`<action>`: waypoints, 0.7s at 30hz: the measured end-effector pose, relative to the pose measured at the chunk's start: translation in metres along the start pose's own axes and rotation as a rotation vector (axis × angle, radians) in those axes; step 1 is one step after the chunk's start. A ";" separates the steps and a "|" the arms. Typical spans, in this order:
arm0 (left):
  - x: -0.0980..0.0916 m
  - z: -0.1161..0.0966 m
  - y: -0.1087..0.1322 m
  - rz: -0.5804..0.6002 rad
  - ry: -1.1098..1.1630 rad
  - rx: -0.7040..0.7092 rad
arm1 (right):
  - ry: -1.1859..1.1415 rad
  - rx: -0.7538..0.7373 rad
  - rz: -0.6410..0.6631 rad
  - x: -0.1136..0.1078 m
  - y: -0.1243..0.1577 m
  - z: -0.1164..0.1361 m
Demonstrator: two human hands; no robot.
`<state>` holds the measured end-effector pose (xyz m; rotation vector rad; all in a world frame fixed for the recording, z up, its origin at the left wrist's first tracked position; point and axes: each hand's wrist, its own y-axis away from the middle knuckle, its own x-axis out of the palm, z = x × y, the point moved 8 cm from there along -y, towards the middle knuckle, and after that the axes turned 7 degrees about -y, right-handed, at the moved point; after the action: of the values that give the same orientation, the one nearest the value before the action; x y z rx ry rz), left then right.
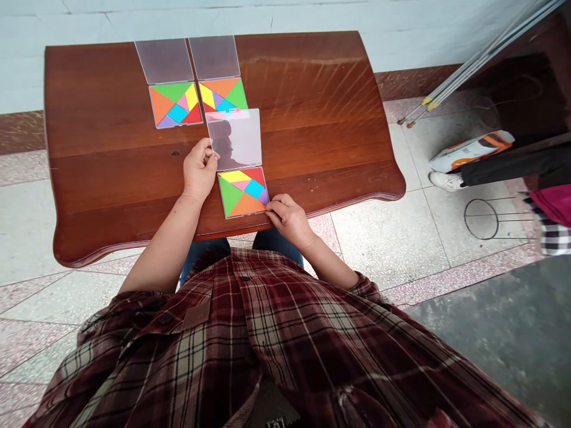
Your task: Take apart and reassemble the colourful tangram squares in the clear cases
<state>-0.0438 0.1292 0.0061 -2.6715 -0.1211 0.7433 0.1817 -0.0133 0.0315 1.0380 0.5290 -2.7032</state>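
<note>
A tangram case [243, 193] lies near the table's front edge, its square tray filled with colored pieces. Its clear hinged lid [236, 139] is swung up on the far side and overlaps the near edge of another tangram case [223, 93]. My left hand [200, 169] pinches the lid's left edge, fingers closed. At the tray's near right corner, my right hand [292, 221] grips the edge between thumb and fingers. A third tangram case [175, 105] lies at the back left. Both back cases have their lids folded back toward the wall.
The brown wooden table [321, 131] has a curved front edge and stands by a pale wall [303, 24]. On the right are metal poles [473, 71], a white and orange bag [475, 150], a person's shoe [446, 181] and a wire ring frame [482, 219].
</note>
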 end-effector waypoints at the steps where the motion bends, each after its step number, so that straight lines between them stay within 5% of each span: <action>1: 0.000 0.000 0.000 0.002 -0.006 -0.002 | 0.009 -0.007 -0.002 0.000 0.000 0.001; 8: -0.005 -0.005 0.000 -0.004 -0.034 -0.005 | 0.099 -0.015 0.050 0.012 -0.003 0.016; 15: -0.008 -0.010 0.001 -0.016 -0.050 -0.005 | 0.245 0.001 0.246 0.032 -0.014 0.029; 21: -0.005 -0.015 0.003 0.071 -0.057 -0.006 | 0.323 0.010 0.310 0.038 -0.020 0.031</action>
<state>-0.0403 0.1211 0.0194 -2.6732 -0.0440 0.8433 0.1286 -0.0097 0.0324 1.4381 0.3672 -2.2854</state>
